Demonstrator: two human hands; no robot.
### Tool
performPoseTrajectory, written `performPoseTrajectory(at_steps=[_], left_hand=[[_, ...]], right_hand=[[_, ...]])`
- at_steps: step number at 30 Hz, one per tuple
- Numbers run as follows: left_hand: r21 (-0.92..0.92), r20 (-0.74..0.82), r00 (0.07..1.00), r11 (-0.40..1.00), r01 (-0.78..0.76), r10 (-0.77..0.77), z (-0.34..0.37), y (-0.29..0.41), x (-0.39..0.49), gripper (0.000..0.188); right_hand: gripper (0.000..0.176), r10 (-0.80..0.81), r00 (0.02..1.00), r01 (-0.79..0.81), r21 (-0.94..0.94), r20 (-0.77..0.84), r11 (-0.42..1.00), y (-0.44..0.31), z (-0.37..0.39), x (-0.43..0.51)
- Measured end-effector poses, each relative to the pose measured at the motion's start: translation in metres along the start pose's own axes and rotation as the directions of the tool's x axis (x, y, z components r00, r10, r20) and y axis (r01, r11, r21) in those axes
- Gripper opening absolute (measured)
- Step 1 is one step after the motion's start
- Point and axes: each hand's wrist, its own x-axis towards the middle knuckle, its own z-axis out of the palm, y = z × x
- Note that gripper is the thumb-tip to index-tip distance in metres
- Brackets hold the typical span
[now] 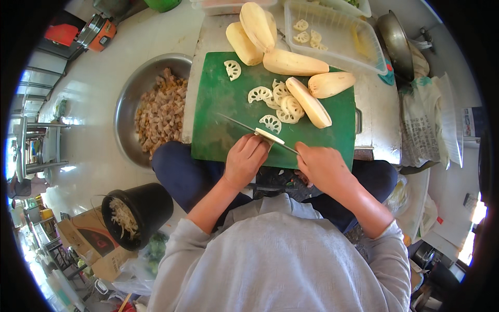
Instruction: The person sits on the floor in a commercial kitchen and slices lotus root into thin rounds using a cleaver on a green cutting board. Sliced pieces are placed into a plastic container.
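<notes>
My right hand (324,167) grips a knife, its blade (238,122) pointing up and left over the green cutting board (222,136). Under my left hand (246,159), at the board's near edge, is a piece of lotus root, mostly hidden by the fingers. A pale lotus root slice (269,136) lies against the blade. Just beyond it rests a half-round slice (270,123), and further up is a loose pile of slices (286,103). Beside the pile lies a cut length of lotus root (310,102). Another slice (232,70) sits alone at the upper left.
Peeled lotus roots (295,62) lie across the board's far edge. Behind them stands a clear plastic tub (335,50) with a few slices. A steel basin (126,105) of diced meat is at the left, above a black bucket (156,214) of shreds. Plastic bags (423,121) hang at the right.
</notes>
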Motion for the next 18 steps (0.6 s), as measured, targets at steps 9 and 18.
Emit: performPoseTrajectory(at_steps=[9,18], left_hand=[[0.010,0.021,0.999,0.999,0.041,-0.041,-0.001,0.005,-0.001,0.025],[0.011,0.035,0.993,0.994,0.110,-0.111,0.002,0.009,-0.012,0.034]], right_hand=[[0.019,0.014,0.999,-0.016,0.055,0.029,0.998,0.013,-0.003,-0.001],[0.015,0.060,0.988,-0.051,0.070,-0.142,0.996,0.017,-0.009,-0.010]])
